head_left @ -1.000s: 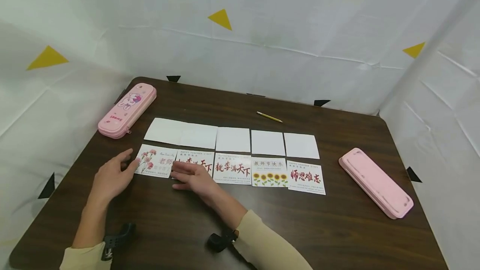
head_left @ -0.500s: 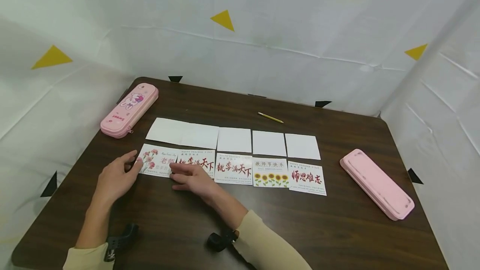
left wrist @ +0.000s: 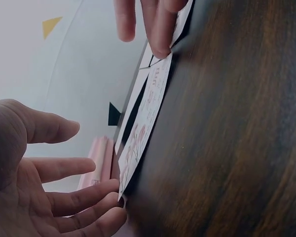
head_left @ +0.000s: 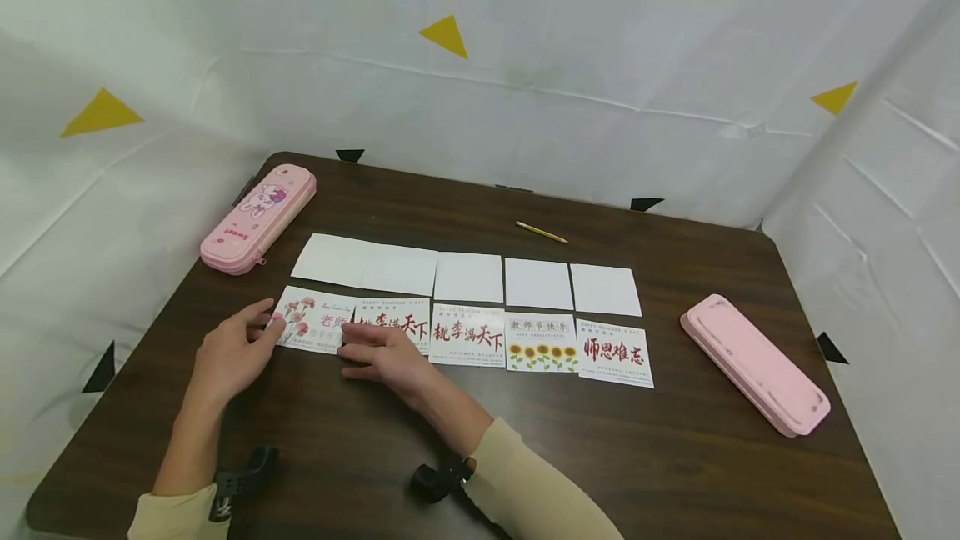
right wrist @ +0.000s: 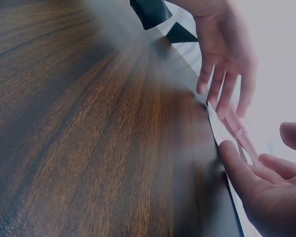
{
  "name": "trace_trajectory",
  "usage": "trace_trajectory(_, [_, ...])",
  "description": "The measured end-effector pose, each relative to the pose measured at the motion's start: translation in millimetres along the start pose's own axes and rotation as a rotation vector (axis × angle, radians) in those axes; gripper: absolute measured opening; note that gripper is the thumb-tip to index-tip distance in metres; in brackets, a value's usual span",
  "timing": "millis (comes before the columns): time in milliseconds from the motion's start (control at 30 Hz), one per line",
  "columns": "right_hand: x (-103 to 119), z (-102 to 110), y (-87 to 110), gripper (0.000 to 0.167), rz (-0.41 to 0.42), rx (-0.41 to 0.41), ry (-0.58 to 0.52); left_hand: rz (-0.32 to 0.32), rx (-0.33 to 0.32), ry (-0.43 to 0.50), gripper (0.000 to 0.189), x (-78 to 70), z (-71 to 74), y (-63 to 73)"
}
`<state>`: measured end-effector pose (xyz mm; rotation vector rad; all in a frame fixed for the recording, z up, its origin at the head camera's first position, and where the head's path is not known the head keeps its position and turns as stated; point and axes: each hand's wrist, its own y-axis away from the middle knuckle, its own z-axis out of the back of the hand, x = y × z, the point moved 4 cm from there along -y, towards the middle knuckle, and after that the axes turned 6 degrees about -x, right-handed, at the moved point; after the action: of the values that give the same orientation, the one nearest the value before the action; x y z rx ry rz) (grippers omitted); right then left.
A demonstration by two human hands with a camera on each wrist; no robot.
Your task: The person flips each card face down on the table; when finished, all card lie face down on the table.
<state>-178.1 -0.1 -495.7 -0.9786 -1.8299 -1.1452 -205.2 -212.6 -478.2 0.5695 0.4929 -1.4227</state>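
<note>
A white card with pink flowers (head_left: 303,322) and Chinese print lies at the left of a row of printed cards. At its left edge is my left hand (head_left: 231,352), fingers loosely spread; in the left wrist view the fingertips (left wrist: 108,217) meet or nearly meet the card's end. My right hand (head_left: 390,361) is at the card's other end, with relaxed fingers over its right part and beside the neighbouring red-lettered card (head_left: 408,327). In the right wrist view, one right fingertip (right wrist: 227,148) appears to touch the card's edge. Neither hand grips anything.
Further right lie another red-lettered card (head_left: 467,340), a sunflower card (head_left: 540,348) and one more red-lettered card (head_left: 615,354). Behind them runs a row of blank white cards (head_left: 468,277). A pencil (head_left: 542,232) and two pink pencil cases (head_left: 258,219) also lie on the dark table (head_left: 637,465).
The head view has shifted slightly. Both hands keep practically the same places at the two ends of the flower card, and the cards lie as before.
</note>
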Motion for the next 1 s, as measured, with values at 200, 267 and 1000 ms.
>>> trace_trajectory(200, [2.0,-0.5,-0.4,0.042,0.03,0.002,0.013,0.037,-0.025,0.052,0.059,7.5,4.6,1.4])
trace_trajectory(267, [3.1,-0.6,-0.2,0.041,0.048,-0.013,0.015,0.046,-0.036,0.103,0.057,9.3,6.9,3.3])
trace_trajectory(1000, [23.2,1.3,-1.6,0.016,0.505,-0.426,0.462,0.119,-0.296,0.477,0.039,7.6,20.4,13.0])
